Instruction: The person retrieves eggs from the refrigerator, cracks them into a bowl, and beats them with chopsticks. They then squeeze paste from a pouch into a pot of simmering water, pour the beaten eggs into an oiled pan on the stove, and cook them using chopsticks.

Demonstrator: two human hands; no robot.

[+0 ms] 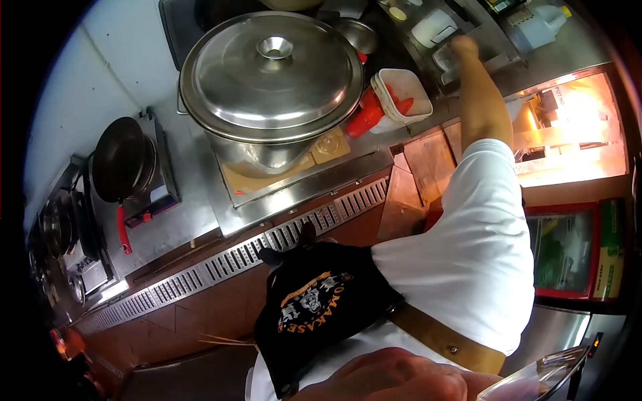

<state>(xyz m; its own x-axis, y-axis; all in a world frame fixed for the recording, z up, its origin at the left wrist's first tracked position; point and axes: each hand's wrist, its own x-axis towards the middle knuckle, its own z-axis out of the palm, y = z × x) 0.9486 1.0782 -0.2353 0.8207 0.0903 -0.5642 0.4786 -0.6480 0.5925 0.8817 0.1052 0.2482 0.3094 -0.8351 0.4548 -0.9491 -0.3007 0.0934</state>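
Note:
My right hand point(463, 45) is stretched out to the upper right, over a metal tray point(498, 61) with containers. Its fingers look closed beside a small clear container point(444, 59); what they hold is too small to make out. Next to it stands a white container point(433, 28). My left hand does not show. Thin sticks point(227, 340) jut out from behind the black apron point(314, 304); what holds them is hidden.
A large lidded pot point(273, 73) stands on the counter, beside a white tub point(408, 93) with red items. A black pan point(120, 159) sits on a burner at left. At right are a brightly lit opening point(575, 127), a plastic jug point(536, 28) and a red-framed cooler point(563, 250).

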